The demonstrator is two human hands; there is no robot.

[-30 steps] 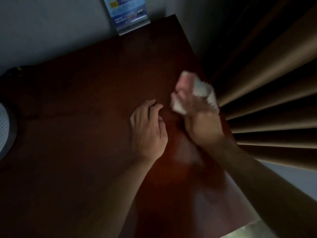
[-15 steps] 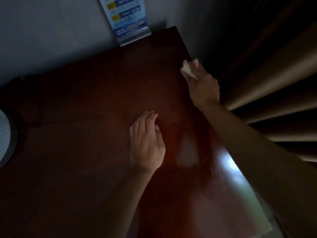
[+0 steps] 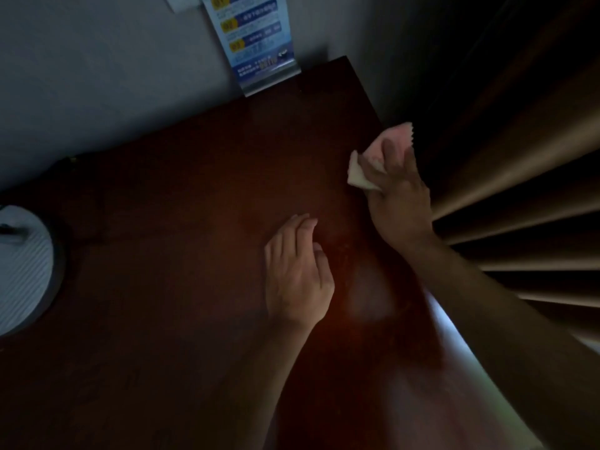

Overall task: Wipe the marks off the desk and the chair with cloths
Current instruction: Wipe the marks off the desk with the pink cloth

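I grip the cloth (image 3: 373, 164) with my right hand (image 3: 397, 196), fingers (image 3: 388, 151) curled around it, at the surface's (image 3: 194, 222) right edge beside the curtain (image 3: 519, 190), probably to reach marks there. My left hand (image 3: 297, 274) rests open on the surface near the cloth, likely for support.

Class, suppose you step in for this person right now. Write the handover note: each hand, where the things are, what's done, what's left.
Right hand: grips the bunched cloth at the desk's right edge, beside the curtain.
Left hand: holds nothing, rests palm down mid-desk, fingers loosely curled.
Desk: dark wood; a blue sign stands at the back against the wall, a round white object sits at the left edge.
Done: cannot tell; too dim to see which marks are gone.
Left: check the desk under better light; the chair is not in view.
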